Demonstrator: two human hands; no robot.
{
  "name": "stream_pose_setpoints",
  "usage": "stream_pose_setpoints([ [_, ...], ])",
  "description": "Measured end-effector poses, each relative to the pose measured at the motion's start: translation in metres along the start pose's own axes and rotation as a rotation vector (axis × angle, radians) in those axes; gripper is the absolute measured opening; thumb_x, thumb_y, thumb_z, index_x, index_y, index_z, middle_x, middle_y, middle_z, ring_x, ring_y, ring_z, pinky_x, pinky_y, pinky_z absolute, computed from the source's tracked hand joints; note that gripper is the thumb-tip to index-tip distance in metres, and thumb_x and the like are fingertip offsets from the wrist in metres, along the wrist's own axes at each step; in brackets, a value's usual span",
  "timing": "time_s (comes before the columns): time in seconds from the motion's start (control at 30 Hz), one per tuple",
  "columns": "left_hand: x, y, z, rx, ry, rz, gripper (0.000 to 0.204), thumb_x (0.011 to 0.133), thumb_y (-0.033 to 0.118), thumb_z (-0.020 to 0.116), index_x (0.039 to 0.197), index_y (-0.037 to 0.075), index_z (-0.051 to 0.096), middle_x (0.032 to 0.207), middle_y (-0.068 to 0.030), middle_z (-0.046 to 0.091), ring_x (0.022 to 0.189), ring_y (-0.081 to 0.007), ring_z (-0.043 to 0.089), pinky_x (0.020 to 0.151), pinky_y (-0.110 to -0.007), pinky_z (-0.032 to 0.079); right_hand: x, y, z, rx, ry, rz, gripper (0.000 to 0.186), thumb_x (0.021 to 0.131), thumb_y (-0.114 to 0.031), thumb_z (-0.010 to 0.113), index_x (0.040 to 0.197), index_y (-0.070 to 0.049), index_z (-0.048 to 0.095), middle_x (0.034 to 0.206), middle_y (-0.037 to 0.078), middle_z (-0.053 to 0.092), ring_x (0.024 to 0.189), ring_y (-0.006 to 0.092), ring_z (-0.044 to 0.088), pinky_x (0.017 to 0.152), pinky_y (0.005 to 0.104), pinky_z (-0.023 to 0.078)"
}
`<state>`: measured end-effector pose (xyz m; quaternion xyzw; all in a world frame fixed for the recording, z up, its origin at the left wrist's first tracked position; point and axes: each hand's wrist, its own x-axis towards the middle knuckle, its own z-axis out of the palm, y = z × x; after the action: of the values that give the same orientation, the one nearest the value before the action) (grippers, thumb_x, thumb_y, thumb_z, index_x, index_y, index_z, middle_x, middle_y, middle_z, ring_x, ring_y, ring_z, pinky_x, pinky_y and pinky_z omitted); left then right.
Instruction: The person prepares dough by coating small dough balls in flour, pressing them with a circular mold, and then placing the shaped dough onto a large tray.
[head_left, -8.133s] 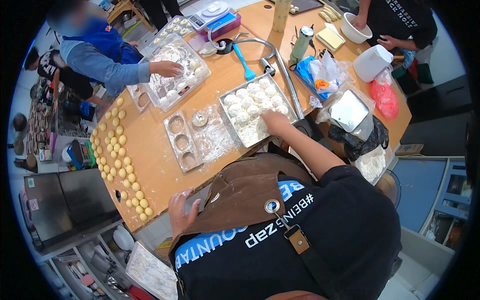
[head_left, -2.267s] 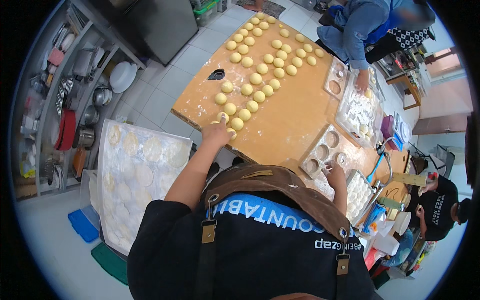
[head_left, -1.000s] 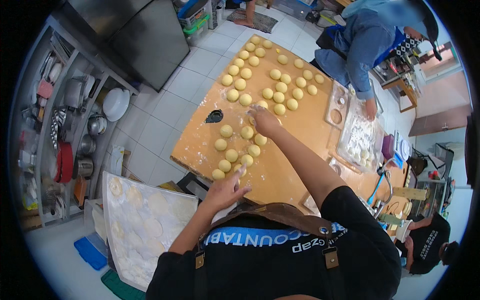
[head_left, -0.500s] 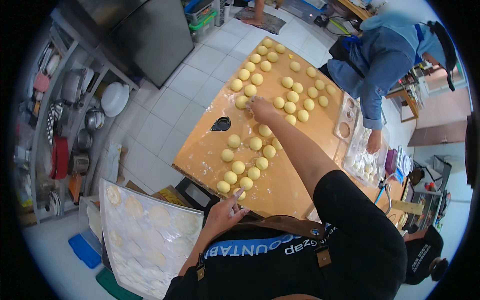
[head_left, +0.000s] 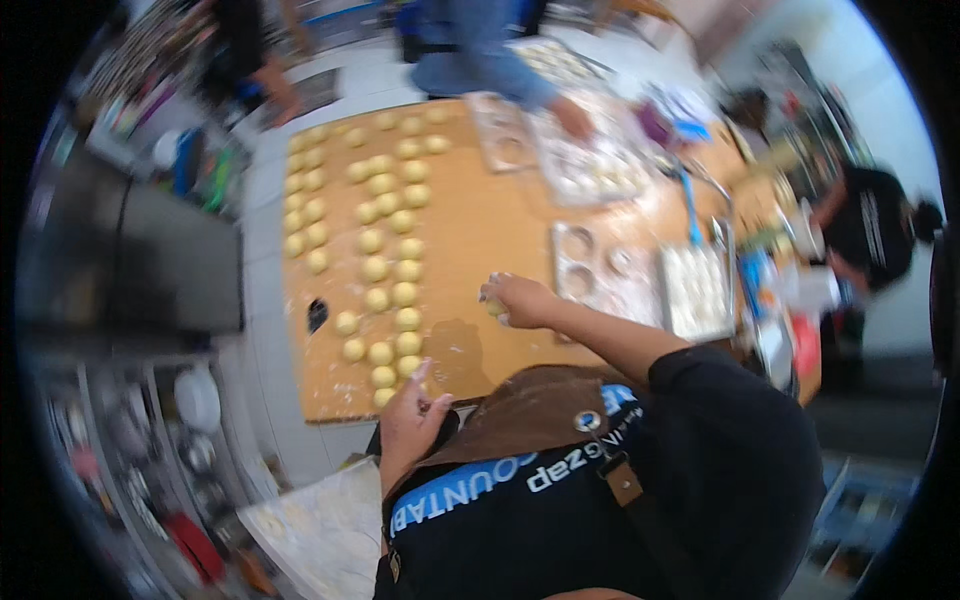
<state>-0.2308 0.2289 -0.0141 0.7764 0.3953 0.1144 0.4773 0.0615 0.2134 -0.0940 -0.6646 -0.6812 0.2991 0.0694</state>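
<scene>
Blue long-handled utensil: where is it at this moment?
In the head view, the blue utensil lies on the table, to the right of the right hand, just beyond the metal tray.

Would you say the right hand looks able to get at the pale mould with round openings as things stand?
Probably yes: the right hand is close by the mould, with nothing visible standing between them, though the dough ball it seems to hold might hinder grasping.

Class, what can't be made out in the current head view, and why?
Head view:
Held ball: mostly hidden by the right hand.
Left hand: blur hides whether it touches the nearest ball.
Tray: right part hidden behind the shirt.
Denim sleeve: upper end cut off by the top edge.
</scene>
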Motion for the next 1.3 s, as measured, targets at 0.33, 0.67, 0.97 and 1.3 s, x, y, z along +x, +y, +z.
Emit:
stream_pose_setpoints([
  [0.33,0.036,0.061,0.053,0.189,-0.202,0.245,0.053,0.079,0.011,0.070,0.128,0.002,0.051,0.061,-0.0034,0.050,0.057,-0.0107,0.048,0.054,-0.025,0.039,-0.265,0.161,-0.012,0.061,0.662,0.840,0.047,0.067,-0.002,0.064,0.112,-0.012,0.058,0.116,0.014,0.057,0.110,0.0312,0.053,0.093,0.0381,0.044],
  [0.67,0.028,0.141,0.142,0.281,-0.291,0.345,0.052,0.076,0.015,0.072,0.123,0.003,0.055,0.064,-0.0088,0.056,0.062,-0.0239,0.056,0.061,-0.035,0.043,-0.349,0.233,0.010,-0.204,0.455,0.973,0.028,0.074,-0.001,0.055,0.101,-0.005,0.059,0.108,0.015,0.054,0.105,0.0305,0.054,0.086,0.0405,0.047],
  [0.97,-0.004,0.181,0.217,0.310,-0.201,0.255,0.047,0.078,0.023,0.071,0.119,0.004,0.058,0.068,-0.0098,0.059,0.063,-0.0257,0.057,0.061,-0.036,0.044,-0.319,0.263,0.047,-0.042,0.155,0.512,0.031,0.073,-0.006,0.061,0.104,-0.007,0.057,0.105,0.018,0.057,0.102,0.0334,0.057,0.081,0.0423,0.050],
  [1.3,-0.022,0.213,0.250,0.328,-0.075,0.443,0.044,0.083,0.028,0.066,0.120,0.007,0.055,0.068,-0.0092,0.059,0.063,-0.0281,0.057,0.061,-0.038,0.044,-0.308,0.284,0.049,-0.022,0.148,0.393,0.028,0.066,-0.009,0.061,0.093,-0.002,0.064,0.089,0.025,0.063,0.089,0.0402,0.061,0.079,0.0455,0.050],
])
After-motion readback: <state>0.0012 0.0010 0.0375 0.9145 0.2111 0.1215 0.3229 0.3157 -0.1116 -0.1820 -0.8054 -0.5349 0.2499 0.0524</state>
